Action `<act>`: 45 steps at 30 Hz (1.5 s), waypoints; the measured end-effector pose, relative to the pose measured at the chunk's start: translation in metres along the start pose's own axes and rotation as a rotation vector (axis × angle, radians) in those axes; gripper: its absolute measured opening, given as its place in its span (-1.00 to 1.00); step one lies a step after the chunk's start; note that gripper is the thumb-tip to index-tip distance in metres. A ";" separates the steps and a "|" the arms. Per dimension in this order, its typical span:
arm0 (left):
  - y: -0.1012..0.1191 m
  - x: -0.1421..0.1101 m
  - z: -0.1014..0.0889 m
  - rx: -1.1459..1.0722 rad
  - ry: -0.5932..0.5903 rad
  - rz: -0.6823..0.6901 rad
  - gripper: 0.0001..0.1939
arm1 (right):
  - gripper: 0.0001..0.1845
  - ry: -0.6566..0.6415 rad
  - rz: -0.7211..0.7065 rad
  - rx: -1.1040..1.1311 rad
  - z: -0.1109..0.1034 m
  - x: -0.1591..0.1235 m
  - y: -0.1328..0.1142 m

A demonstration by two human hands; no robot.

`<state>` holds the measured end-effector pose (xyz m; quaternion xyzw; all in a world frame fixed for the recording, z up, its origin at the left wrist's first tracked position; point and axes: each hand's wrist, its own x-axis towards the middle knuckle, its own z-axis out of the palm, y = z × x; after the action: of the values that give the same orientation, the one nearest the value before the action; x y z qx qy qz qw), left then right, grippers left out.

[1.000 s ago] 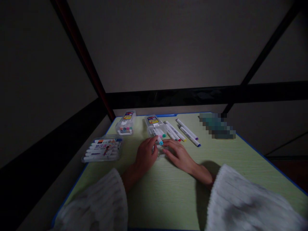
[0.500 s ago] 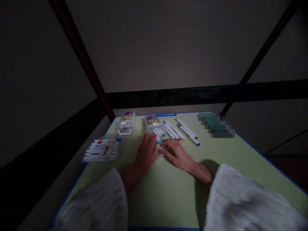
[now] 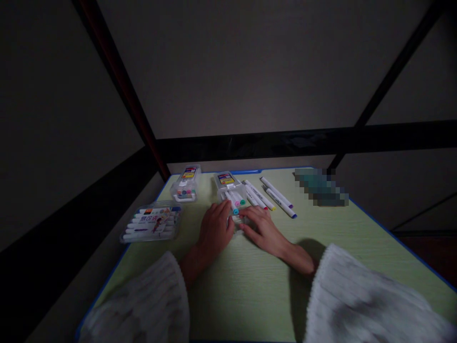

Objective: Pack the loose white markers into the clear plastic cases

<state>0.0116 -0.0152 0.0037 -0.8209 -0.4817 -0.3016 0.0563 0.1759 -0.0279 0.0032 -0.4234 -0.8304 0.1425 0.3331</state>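
Near the middle of the frame, the left hand (image 3: 216, 228) has its fingertips at a turquoise-capped marker (image 3: 234, 208) — whether its grip is closed on the marker, I cannot tell. The marker lies at the near end of a clear case (image 3: 228, 180), beside a pink-capped marker (image 3: 236, 203) and a green-capped marker (image 3: 242, 201). The right hand (image 3: 262, 226), just right of centre, curves its fingers beside a clear plastic part (image 3: 238, 227) between the hands; the state of its grip is unclear too. Loose markers (image 3: 280, 202) lie right of the case on the pale green worktop (image 3: 246, 295). Left of centre stand a second clear case (image 3: 186, 183) and, lower, a flat marker pack (image 3: 152, 224).
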 end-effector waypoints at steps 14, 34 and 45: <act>0.005 0.001 -0.001 -0.009 -0.038 -0.058 -0.57 | -0.71 -0.002 0.003 -0.094 0.000 -0.001 -0.002; 0.005 0.000 -0.006 0.140 -0.008 -0.001 -0.63 | -0.74 -0.006 0.000 -0.080 0.000 -0.001 -0.002; 0.004 -0.002 -0.002 0.042 -0.108 -0.120 -0.55 | -0.75 -0.114 -0.026 -0.155 -0.004 -0.002 -0.009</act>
<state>0.0136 -0.0197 0.0046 -0.8042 -0.5387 -0.2495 0.0292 0.1734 -0.0348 0.0100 -0.4282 -0.8619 0.0977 0.2533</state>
